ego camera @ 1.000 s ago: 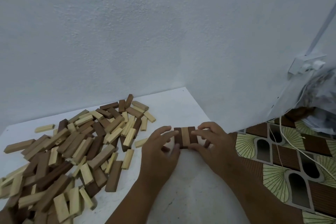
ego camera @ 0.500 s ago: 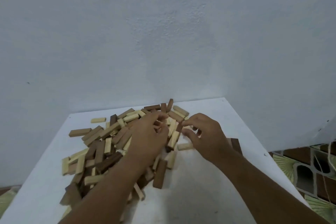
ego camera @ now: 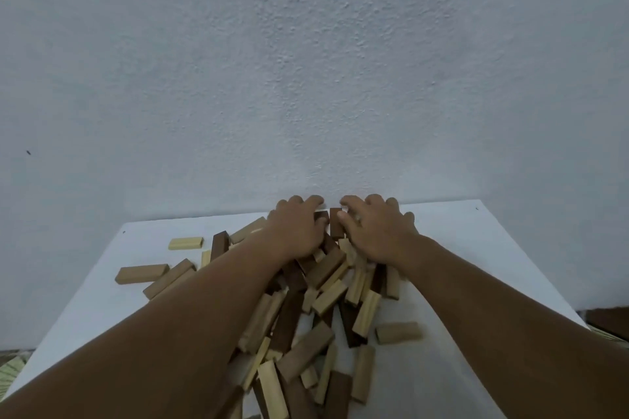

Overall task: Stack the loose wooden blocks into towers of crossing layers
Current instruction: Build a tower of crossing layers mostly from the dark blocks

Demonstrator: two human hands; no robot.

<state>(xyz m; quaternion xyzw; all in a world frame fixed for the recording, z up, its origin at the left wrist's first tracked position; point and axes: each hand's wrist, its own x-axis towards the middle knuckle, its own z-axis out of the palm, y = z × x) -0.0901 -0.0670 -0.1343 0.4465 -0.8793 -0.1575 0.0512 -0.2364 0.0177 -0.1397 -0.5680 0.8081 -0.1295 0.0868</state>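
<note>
A heap of loose wooden blocks (ego camera: 316, 313), light and dark, lies across the middle of the white table (ego camera: 459, 265). Both my arms stretch over the heap to its far end by the wall. My left hand (ego camera: 296, 228) curls its fingers over a dark block (ego camera: 321, 216). Just right of it, my right hand (ego camera: 374, 231) curls its fingertips on a second dark block (ego camera: 337, 226). The two dark blocks stand side by side between the hands. My palms hide the blocks beneath them. No stacked tower shows in this view.
The pale wall (ego camera: 306, 78) rises right behind the table's far edge. Stray blocks lie apart from the heap: a light one (ego camera: 185, 243), a tan one (ego camera: 141, 274) at the left, another tan one (ego camera: 398, 333) at the right. Patterned floor (ego camera: 607, 323) shows past the right edge.
The camera has swung left from the three-block layer to the heap. Both hands left that layer and reached forward to the heap's far end, where they now hold dark blocks.
</note>
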